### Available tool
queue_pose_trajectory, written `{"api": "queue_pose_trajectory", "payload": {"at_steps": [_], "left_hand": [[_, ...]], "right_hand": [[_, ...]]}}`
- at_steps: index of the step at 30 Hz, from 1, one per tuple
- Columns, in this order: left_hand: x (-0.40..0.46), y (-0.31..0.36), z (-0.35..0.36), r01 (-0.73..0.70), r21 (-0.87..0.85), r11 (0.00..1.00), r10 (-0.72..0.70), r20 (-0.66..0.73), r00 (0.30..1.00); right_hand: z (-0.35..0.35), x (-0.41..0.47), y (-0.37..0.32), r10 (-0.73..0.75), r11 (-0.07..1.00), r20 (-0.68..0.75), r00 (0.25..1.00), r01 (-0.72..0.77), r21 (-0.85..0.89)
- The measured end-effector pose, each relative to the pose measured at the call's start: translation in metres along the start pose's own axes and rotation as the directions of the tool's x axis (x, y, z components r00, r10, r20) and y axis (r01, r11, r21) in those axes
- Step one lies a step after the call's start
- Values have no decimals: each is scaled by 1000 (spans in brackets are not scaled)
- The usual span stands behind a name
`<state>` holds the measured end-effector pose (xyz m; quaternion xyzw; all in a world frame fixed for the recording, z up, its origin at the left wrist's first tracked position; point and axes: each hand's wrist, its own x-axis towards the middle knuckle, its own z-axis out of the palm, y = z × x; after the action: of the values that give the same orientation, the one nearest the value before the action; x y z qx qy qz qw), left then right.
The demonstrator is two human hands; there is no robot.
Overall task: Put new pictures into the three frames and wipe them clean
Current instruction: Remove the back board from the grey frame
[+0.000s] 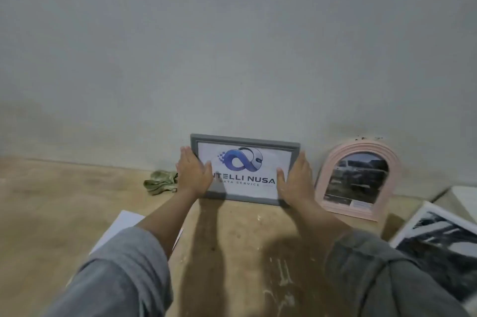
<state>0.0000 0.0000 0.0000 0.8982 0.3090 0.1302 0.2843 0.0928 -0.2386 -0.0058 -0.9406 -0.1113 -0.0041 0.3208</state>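
A grey rectangular frame [245, 142] with a blue logo picture stands upright on the floor against the wall. My left hand [192, 173] holds its left side and my right hand [296, 182] holds its right side, thumbs on the front. To its right a pink arched frame [393, 174] with a dark photo leans on the wall. A crumpled greenish cloth [161, 182] lies on the floor to the left of the grey frame.
A white sheet [121, 223] lies on the floor under my left forearm. At the lower right lies a black-and-white print [444, 241], with another white sheet [464, 196] behind it. The grey wall [232, 45] fills the upper view.
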Motion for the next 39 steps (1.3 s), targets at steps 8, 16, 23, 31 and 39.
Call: {"api": "queue_pose_trajectory", "payload": {"at_steps": [8,16,23,31,39], "left_hand": [[16,-15,31,189,-252,949,-196,0,981],[23,-13,39,232,-339,912,-245,3,969],[4,-4,13,180,-375,909,-211,-42,977],[-54,17,-41,200,-544,815,-174,100,980],[-132,77,-94,137,-797,588,171,288,942]], "right_hand": [[41,15,23,113,991,37,993,-115,70],[45,20,27,112,986,49,992,-117,117],[-1,1,23,-46,988,-43,998,52,149],[-94,-82,-40,-367,853,-345,864,460,247],[-103,-176,-100,-345,821,-404,847,481,308]]}}
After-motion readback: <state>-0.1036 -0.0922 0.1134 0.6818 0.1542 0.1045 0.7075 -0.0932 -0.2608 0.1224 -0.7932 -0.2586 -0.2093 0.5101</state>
